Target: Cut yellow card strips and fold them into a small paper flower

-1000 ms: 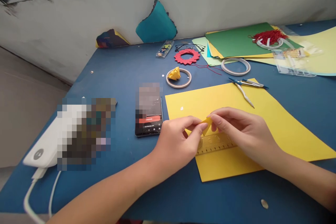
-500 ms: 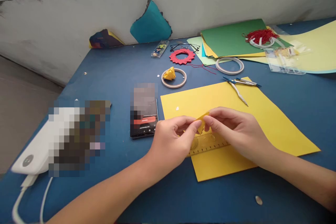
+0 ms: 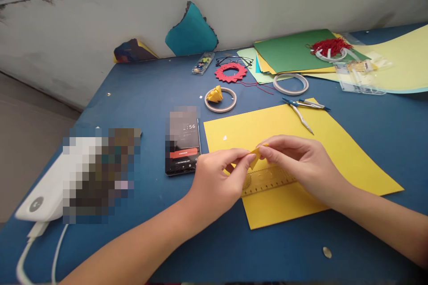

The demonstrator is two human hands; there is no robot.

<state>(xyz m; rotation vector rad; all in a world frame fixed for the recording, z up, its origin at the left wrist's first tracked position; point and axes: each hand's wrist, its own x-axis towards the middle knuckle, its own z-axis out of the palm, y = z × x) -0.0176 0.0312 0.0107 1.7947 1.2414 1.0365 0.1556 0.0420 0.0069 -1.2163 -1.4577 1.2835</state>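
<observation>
Between my two hands is a small folded piece of yellow paper [image 3: 255, 158]. My left hand [image 3: 222, 178] pinches its left side between thumb and forefinger. The right side is pinched by the fingertips of my right hand [image 3: 297, 164]. Just under the hands, a clear ruler [image 3: 270, 181] with a round protractor shape lies on a large yellow sheet [image 3: 284, 211]. A drawing compass [image 3: 302, 109], its legs spread, rests on the sheet's far corner. Fingers hide part of the folded piece.
Left of the sheet lies a phone [image 3: 182, 160]; farther left are a white power bank [image 3: 40, 191] with cables and a blurred object. Behind are tape rolls [image 3: 290, 84], a folded yellow piece [image 3: 214, 94], a red paper ring [image 3: 230, 72], glasses [image 3: 234, 59], green paper [image 3: 290, 51] and red tassels [image 3: 331, 46].
The folded yellow piece has tilted slightly between my fingertips, while both hands keep nearly the same place. The phone's screen now shows digits. The view has shifted a little.
</observation>
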